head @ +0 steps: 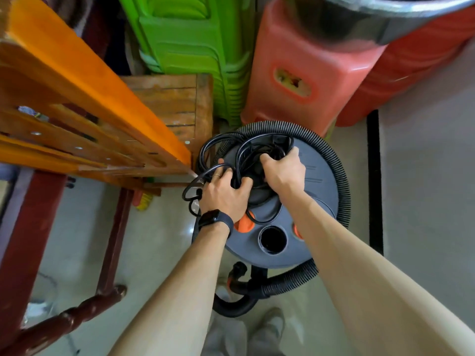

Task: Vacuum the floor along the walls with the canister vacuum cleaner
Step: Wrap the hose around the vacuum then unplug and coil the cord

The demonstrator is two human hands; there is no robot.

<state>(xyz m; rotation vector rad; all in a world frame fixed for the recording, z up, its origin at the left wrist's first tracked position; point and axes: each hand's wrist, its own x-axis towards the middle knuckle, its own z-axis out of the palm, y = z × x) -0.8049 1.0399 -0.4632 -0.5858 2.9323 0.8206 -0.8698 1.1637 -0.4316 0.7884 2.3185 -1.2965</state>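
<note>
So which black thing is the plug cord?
Find the round grey canister vacuum cleaner before the red plastic stool. On its lid lies a tangle of thin black cord, gripped by the left hand and right hand. Unlike the thick ribbed black hose circling the rim, it is smooth.

Tight around canister vacuum point(317, 194): orange wooden chair point(97, 98) close on left; wooden stool point(177, 98), green stool stack point(190, 47), red stool point(305, 73) just behind. Ribbed hose point(343, 176) rings lid, cord point(205, 147) loops tangled on top. Open floor point(424, 188) on right.
</note>
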